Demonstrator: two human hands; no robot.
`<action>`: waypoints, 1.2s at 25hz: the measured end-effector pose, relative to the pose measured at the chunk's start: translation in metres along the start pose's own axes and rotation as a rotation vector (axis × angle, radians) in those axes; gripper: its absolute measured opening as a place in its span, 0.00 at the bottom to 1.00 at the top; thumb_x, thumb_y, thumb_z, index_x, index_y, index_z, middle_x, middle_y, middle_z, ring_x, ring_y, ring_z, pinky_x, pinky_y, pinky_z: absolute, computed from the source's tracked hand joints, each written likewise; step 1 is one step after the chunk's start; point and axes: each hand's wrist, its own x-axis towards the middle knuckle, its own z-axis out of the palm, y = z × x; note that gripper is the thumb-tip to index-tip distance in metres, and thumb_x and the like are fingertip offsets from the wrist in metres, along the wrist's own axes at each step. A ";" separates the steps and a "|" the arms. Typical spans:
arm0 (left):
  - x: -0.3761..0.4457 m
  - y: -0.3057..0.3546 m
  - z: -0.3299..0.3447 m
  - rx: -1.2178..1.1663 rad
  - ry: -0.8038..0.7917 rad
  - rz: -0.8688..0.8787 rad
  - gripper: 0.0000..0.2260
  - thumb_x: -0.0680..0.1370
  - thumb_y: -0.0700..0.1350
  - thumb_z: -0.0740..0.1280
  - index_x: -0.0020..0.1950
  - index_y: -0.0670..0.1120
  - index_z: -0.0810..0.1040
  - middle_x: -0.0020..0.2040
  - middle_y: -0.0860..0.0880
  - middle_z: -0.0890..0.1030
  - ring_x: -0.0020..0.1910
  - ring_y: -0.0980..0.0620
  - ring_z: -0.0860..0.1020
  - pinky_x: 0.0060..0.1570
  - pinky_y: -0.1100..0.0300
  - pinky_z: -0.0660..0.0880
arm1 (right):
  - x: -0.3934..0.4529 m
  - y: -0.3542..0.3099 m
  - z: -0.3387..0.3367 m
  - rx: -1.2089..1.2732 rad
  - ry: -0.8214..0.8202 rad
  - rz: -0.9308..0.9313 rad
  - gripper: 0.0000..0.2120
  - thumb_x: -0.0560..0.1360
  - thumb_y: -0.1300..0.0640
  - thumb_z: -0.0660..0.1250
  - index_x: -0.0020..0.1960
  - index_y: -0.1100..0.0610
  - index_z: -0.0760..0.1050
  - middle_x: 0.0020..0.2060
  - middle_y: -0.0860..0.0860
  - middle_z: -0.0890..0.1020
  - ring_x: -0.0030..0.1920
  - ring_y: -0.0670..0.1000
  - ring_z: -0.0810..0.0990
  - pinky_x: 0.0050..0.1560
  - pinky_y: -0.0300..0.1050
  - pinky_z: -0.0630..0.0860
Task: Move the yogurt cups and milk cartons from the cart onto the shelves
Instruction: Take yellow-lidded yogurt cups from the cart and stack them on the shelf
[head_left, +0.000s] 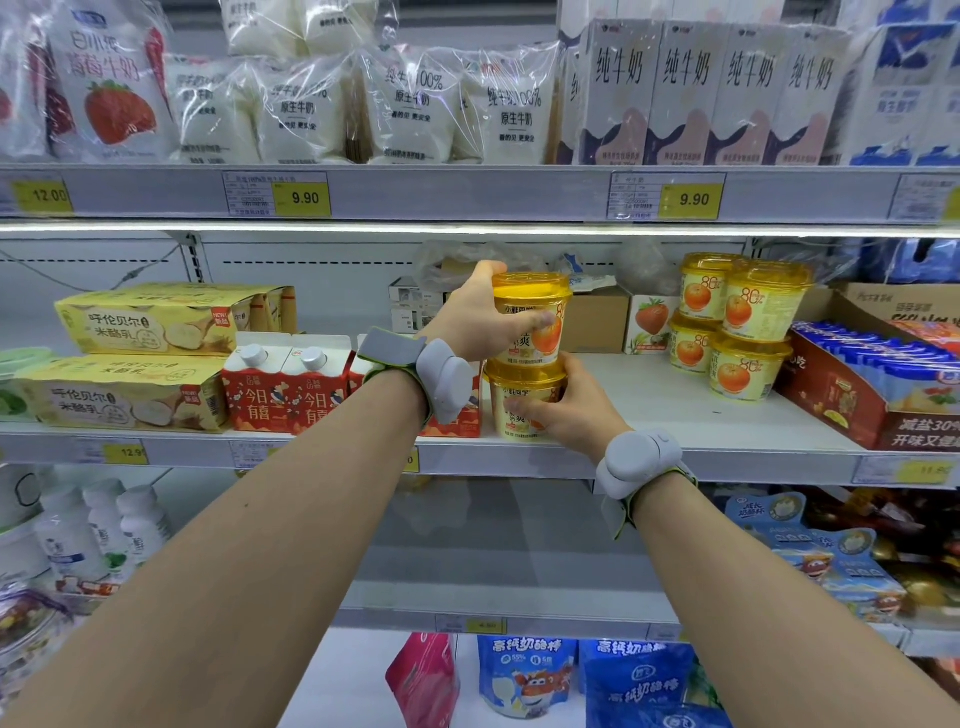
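Two yellow yogurt cups with an orange picture stand stacked on the middle shelf (649, 410). My left hand (483, 322) grips the upper yogurt cup (532, 312), thumb over its lid and fingers round its front. My right hand (566, 410) grips the lower yogurt cup (519, 400), which stands on the shelf. Several more of the same cups (743, 322) sit stacked to the right. Red and white milk cartons (291, 384) stand in a row to the left, partly behind my left wrist. The cart is out of view.
Yellow multipack boxes (140, 358) lie stacked at the shelf's left end. A red display box (872, 395) sits at the right end. Milk bags and cartons (701, 93) fill the upper shelf. Small bottles (98, 525) and blue pouches (530, 675) occupy the lower shelves.
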 end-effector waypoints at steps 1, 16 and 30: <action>0.000 -0.001 0.000 0.000 -0.003 0.003 0.41 0.75 0.56 0.75 0.80 0.47 0.57 0.71 0.45 0.73 0.66 0.44 0.76 0.62 0.47 0.79 | 0.001 0.000 0.000 -0.006 -0.007 0.003 0.36 0.69 0.52 0.80 0.71 0.49 0.66 0.62 0.47 0.79 0.61 0.51 0.79 0.64 0.54 0.77; -0.020 0.001 0.004 0.061 0.026 0.023 0.53 0.72 0.64 0.74 0.83 0.49 0.43 0.81 0.42 0.58 0.77 0.41 0.64 0.71 0.42 0.71 | -0.005 -0.002 -0.001 -0.072 -0.018 0.050 0.45 0.68 0.50 0.81 0.76 0.48 0.59 0.65 0.47 0.78 0.65 0.53 0.78 0.67 0.55 0.75; -0.119 0.070 0.143 0.309 0.175 0.697 0.16 0.76 0.44 0.65 0.62 0.41 0.76 0.58 0.44 0.78 0.57 0.42 0.76 0.53 0.46 0.75 | -0.140 0.019 -0.149 -0.429 0.332 -0.161 0.14 0.73 0.67 0.63 0.55 0.60 0.82 0.50 0.54 0.85 0.53 0.51 0.83 0.57 0.45 0.78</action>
